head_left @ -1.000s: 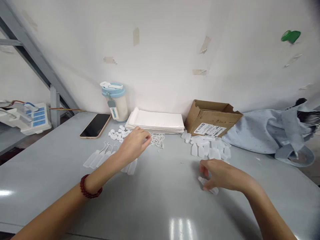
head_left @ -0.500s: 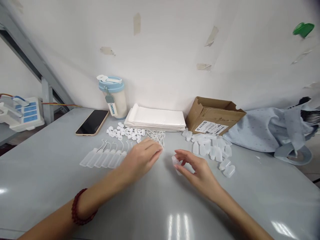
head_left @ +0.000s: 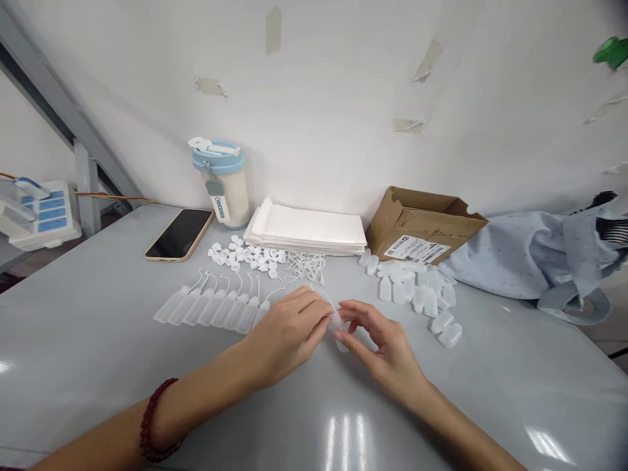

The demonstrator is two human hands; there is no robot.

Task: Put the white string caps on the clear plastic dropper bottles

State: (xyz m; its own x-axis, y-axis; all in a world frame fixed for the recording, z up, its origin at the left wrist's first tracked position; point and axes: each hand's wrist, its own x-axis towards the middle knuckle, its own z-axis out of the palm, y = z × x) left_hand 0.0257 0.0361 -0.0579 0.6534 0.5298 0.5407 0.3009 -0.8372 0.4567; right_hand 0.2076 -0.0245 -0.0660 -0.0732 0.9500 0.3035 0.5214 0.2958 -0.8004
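My right hand point(head_left: 387, 343) pinches a small translucent plastic bottle point(head_left: 342, 343) between thumb and fingers, neck upward. The closed fingertips of my left hand point(head_left: 294, 327) meet at the bottle's neck, on a thin white curved tube point(head_left: 324, 294) that rises from it. Exactly how far the tube sits in the neck is hidden by the fingers. Left of my left hand lies a row of similar bottles with curved tubes point(head_left: 218, 307). Behind the hands are a pile of loose thin tubes point(head_left: 307, 267) and a cluster of small white caps point(head_left: 245, 255).
Loose bottles without tubes point(head_left: 422, 291) lie to the right, before an open cardboard box point(head_left: 424, 226). A stack of white packets point(head_left: 309, 229), a lidded cup point(head_left: 223, 186) and a phone point(head_left: 180, 234) stand or lie along the back. Bluish fabric point(head_left: 510, 255) lies at far right.
My left hand has come from beside the tube pile, right and nearer, to the bottle in my right hand. A tube now shows at the bottle's neck. The view has shifted slightly.
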